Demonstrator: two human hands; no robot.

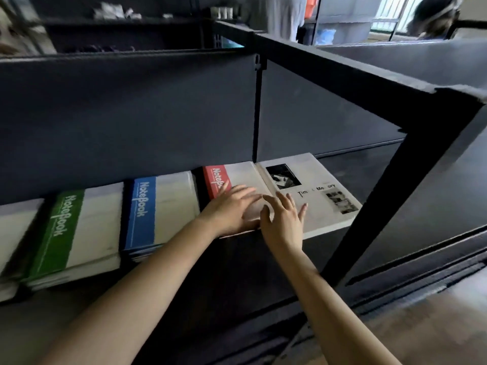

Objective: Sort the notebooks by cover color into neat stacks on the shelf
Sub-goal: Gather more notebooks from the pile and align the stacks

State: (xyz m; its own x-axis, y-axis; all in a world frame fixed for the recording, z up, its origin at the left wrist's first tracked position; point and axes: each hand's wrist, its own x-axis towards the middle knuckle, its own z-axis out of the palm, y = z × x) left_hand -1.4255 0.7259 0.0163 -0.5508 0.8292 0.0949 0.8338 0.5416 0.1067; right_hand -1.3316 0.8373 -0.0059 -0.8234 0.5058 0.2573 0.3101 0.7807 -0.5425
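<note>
On the dark metal shelf (pixel 369 164), the left hand (pixel 232 209) lies flat on the red-banded white notebook (pixel 238 175), fingers straight; the right hand (pixel 283 219), fingers spread, rests on the white photo-cover notebook (pixel 319 206) touching it on the right. Both long axes run front to back; bare shelf lies further right.

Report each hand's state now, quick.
Left hand: open, straight fingers resting on the red-banded white paper notebook.
Right hand: open, fingers spread on the white rectangular notebook with black-and-white photos.
</note>
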